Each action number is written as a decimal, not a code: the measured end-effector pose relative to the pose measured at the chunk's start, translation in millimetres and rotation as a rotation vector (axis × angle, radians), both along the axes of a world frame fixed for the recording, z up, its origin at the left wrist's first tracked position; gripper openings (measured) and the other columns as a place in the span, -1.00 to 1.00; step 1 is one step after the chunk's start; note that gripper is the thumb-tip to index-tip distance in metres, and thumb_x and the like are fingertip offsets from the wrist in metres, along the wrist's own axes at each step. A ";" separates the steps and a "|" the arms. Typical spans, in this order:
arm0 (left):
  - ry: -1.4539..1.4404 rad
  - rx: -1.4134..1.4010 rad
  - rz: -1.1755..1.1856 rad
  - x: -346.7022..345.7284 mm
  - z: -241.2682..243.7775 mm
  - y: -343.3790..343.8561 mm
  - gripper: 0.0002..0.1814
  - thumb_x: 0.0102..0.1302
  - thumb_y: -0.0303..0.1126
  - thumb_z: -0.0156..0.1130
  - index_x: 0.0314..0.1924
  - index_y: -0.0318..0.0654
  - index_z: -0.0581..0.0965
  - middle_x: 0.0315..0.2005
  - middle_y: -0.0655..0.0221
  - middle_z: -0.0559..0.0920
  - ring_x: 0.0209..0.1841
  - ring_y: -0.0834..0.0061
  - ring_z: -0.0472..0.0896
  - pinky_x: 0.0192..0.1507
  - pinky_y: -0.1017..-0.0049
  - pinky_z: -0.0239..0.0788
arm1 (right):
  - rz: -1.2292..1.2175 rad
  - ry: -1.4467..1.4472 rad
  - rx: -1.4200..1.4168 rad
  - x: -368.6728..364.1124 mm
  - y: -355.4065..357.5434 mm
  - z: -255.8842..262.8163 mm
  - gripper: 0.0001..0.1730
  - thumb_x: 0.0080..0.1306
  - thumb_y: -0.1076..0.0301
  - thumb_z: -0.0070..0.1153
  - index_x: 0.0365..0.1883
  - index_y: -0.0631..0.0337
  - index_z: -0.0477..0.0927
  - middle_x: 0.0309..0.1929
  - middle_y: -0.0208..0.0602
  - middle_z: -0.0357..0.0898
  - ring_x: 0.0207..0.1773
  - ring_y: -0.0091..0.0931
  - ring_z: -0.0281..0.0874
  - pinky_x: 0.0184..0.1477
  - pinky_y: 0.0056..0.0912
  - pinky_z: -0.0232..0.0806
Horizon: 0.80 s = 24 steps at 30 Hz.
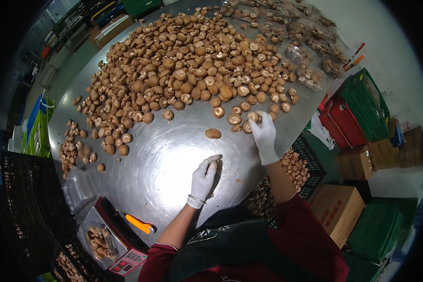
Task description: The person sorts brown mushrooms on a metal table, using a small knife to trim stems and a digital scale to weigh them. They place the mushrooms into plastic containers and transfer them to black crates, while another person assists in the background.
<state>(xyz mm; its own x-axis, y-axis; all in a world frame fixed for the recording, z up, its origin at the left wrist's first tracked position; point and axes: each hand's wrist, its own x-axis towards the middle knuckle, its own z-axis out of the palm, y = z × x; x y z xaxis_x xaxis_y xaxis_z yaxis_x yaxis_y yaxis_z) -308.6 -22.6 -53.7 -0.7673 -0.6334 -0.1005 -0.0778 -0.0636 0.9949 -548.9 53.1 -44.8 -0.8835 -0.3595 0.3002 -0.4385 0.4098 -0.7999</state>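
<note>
My right hand, in a white glove, has its thumb and fingers around a shiitake mushroom at the near right edge of a large heap of shiitake mushrooms. Other loose mushrooms lie right beside those fingers. Over the bare steel table, my left hand is held with thumb and forefinger slightly apart; its glove tips look soiled and nothing shows between them. One single mushroom rests between the hands and the heap. A smaller pile of mushrooms sits at the left edge, with a blurred brown mushroom beside it.
At lower left, a digital scale carries a clear pack of mushrooms. Nearby are an orange-handled cutter and empty clear punnets. Filled punnets crowd the far right. Mushroom crates stand below the right edge.
</note>
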 end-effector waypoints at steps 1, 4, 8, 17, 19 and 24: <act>0.095 0.405 -0.021 2.3 -7.3 8.0 -0.62 0.57 -0.27 0.05 0.27 -0.27 0.48 -0.07 0.22 0.67 -0.08 0.29 0.69 -0.04 0.43 0.54 | 0.047 -0.064 0.108 24.1 0.9 13.3 -0.71 0.21 0.26 0.29 -0.14 0.18 0.61 -0.21 -0.23 0.62 -0.19 -0.27 0.63 -0.15 -0.27 0.46; 0.161 0.889 0.066 -8.3 20.3 15.4 -0.44 0.63 -0.02 -0.19 0.33 -0.31 0.40 -0.02 0.24 0.64 -0.20 0.42 0.65 -0.13 0.53 0.52 | 0.428 -0.104 0.009 90.0 15.7 38.5 -0.75 0.15 0.31 0.34 -0.23 0.21 0.66 -0.28 -0.28 0.62 -0.24 -0.37 0.61 -0.20 -0.35 0.47; 0.296 1.018 0.034 3.4 4.3 0.8 -0.35 0.61 0.01 -0.15 0.33 -0.50 0.34 -0.16 0.17 0.67 -0.35 0.52 0.62 -0.26 0.61 0.53 | 0.588 0.297 0.027 123.6 25.5 36.2 -0.75 0.12 0.34 0.37 -0.24 0.22 0.69 -0.24 -0.39 0.62 -0.22 -0.44 0.58 -0.21 -0.38 0.45; 0.292 1.054 0.117 38.9 -8.4 13.1 -0.52 0.34 -0.52 -0.02 0.25 -0.57 0.43 -0.23 0.16 0.61 -0.28 0.34 0.59 -0.18 0.42 0.50 | -0.019 0.148 0.498 -7.4 -24.1 -20.6 -0.57 0.20 0.07 0.33 -0.10 0.15 0.56 -0.02 -0.21 0.54 0.05 -0.23 0.50 0.07 -0.17 0.34; 0.290 0.952 0.097 43.2 -21.0 13.5 -0.53 0.25 -0.56 -0.05 0.15 -0.57 0.48 -0.23 0.14 0.62 -0.30 0.39 0.56 -0.21 0.42 0.47 | -0.014 0.088 0.598 2.8 -53.4 -16.6 -0.49 0.19 0.00 0.33 -0.04 0.14 0.52 0.02 -0.18 0.52 0.07 -0.19 0.52 0.08 -0.14 0.35; 0.285 0.848 0.046 43.3 -6.6 3.5 -0.63 0.32 -0.43 -0.01 0.02 -0.56 0.53 -0.16 0.07 0.65 -0.49 0.54 0.48 -0.43 0.62 0.39 | 0.120 -0.250 0.243 10.7 -55.2 -16.3 -0.51 0.24 0.06 0.27 0.02 0.13 0.48 0.00 -0.15 0.50 0.02 -0.13 0.57 0.07 -0.14 0.40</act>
